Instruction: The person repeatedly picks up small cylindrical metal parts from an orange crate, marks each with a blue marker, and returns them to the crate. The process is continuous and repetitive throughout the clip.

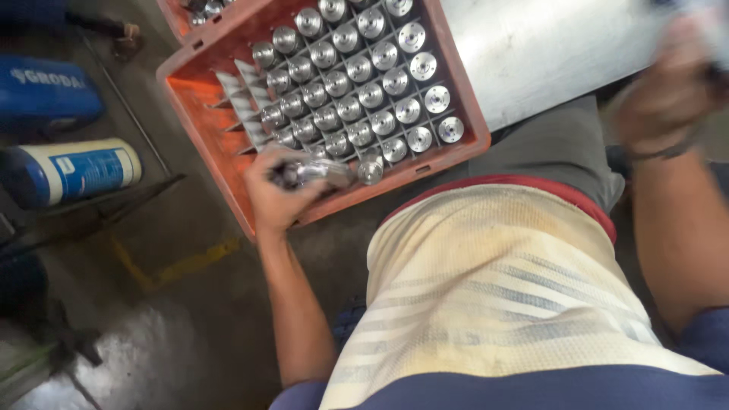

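My left hand (pixel 277 193) is closed around a shiny metal cylindrical part (pixel 326 172), held sideways over the near edge of an orange plastic crate (pixel 228 163). The crate has a grid of dividers filled with several upright metal parts (pixel 357 91); a few cells at its left side stand empty. My right hand (pixel 668 91) is raised at the upper right, blurred, near a grey metal surface (pixel 547 53); it seems to grip something pale, but I cannot make out what.
A second orange crate (pixel 182 15) sits behind the first. Blue and cream cylinders (pixel 72 171) lie on the concrete floor at left, beside a thin metal rod (pixel 125 106). Yellow floor marking (pixel 182 266) runs below the crate.
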`<state>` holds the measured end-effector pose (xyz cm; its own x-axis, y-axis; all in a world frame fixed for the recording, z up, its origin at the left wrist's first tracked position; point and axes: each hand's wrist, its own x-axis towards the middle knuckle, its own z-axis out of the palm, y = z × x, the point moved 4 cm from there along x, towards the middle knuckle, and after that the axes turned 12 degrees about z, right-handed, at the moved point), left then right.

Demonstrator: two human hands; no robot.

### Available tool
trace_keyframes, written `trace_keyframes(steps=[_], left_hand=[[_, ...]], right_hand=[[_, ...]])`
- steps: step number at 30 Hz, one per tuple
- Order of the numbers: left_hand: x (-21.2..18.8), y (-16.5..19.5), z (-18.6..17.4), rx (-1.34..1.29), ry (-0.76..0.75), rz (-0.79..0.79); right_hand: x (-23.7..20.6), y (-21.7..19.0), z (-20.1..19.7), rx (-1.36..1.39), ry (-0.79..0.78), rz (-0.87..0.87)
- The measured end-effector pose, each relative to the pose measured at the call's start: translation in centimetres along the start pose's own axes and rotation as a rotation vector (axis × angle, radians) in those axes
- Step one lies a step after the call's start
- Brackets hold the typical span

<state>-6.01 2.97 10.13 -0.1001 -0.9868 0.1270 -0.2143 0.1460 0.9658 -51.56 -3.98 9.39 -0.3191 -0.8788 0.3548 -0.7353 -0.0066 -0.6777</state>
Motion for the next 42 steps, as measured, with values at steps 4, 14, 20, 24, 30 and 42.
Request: trace_keyframes(steps=[4, 14, 20, 24, 30, 42], left_hand=[[-1.3, -3.2, 3.0, -0.951, 0.462, -0.3], [-0.2, -4.5, 7.0, -0.758, 0.63, -0.294], [0.2, -3.0, 6.9, -0.739, 0.464, -0.279], [0.6, -1.5, 5.9, -0.702, 0.466, -0.233], [-0.9, 2.5, 2.7, 0.691, -0.101, -0.069], [2.1, -0.8, 1.8, 0.893, -0.044, -0.163]], right_hand=[[-5.9, -10.3, 2.9, 0.398, -0.369, -0.383], [-9.6, -19.7, 5.6, 0.653, -0.716, -0.659], [-9.0, -19.7, 5.5, 0.729, -0.699, -0.588], [-10.0, -18.4, 5.7, 0.652, -0.709, -0.525], [-4.3, -5.6, 3.6, 0.39, -0.061, -0.111], [-4.4, -8.3, 6.1, 0.831, -0.865, 0.509]])
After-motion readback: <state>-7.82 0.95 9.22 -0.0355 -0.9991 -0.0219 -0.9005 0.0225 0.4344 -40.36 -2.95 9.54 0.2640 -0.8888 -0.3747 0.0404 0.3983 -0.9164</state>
